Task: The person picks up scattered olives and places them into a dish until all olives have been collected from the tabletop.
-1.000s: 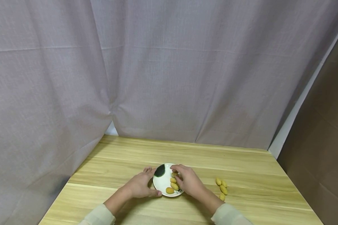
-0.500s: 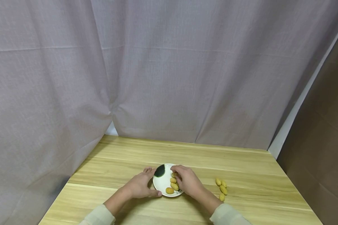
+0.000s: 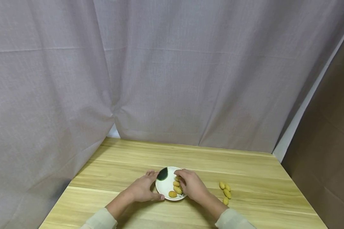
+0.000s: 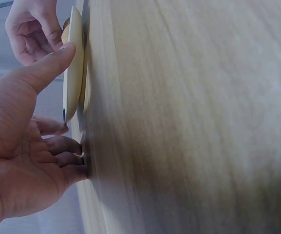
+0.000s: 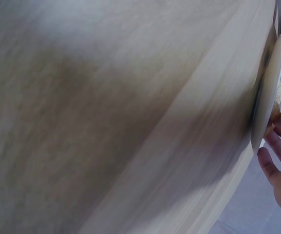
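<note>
Head view: a small white plate (image 3: 164, 185) with a dark green patch is set on the wooden table (image 3: 126, 152) and flanked by both hands. By the left hand (image 3: 141, 189) the plate's rim is touched, its thumb and fingers spread apart. Over the plate's right side the right hand (image 3: 193, 185) is held, its fingers bent near several yellow oval pieces (image 3: 172, 194); whether one is pinched cannot be told. Four similar loose pieces (image 3: 227, 193) are grouped on the table, to the right of that hand.
</note>
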A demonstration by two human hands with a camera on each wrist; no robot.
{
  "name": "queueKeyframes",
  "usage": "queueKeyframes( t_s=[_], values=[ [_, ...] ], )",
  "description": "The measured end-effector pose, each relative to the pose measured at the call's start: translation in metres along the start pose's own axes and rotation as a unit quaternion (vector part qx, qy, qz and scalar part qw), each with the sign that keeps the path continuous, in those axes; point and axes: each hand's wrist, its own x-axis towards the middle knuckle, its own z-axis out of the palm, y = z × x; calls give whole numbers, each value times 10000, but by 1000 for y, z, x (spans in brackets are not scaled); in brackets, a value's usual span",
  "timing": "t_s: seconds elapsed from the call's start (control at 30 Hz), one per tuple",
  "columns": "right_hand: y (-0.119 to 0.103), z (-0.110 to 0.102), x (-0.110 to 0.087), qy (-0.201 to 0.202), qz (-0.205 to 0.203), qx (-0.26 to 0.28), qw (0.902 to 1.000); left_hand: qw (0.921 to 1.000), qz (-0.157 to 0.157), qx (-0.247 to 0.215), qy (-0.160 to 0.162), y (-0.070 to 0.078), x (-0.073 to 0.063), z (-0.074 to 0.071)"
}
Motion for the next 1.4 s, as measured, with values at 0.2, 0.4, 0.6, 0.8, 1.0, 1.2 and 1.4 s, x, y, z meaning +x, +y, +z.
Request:
queueKeyframes(
  t_s=[0.2, 0.4, 0.6, 0.8, 1.0, 1.2, 1.4],
  values=[
    [-1, -4, -3, 108, 32, -70, 9999, 10000, 34, 36, 23, 0, 0, 0],
    [-1, -9, -8, 172, 70, -72, 9998, 10000, -13, 35, 6, 0, 0, 0],
    [0, -15, -13, 221, 141, -114, 9996, 10000, -15, -3, -7, 0, 0, 0],
    [7, -19, -19, 176, 241, -180, 9994, 10000, -6, 8, -30, -1, 1, 0],
    [13, -24, -25, 254, 239, -300, 9989, 10000, 2, 48, -31, -1, 1, 1],
    [17, -29, -30, 252, 419, -310, 9983, 10000, 31, 1, -7, 0, 0, 0],
    [21, -35, -36, 274, 516, -363, 9976, 10000, 64, -1, 9, 0, 0, 0]
  ],
)
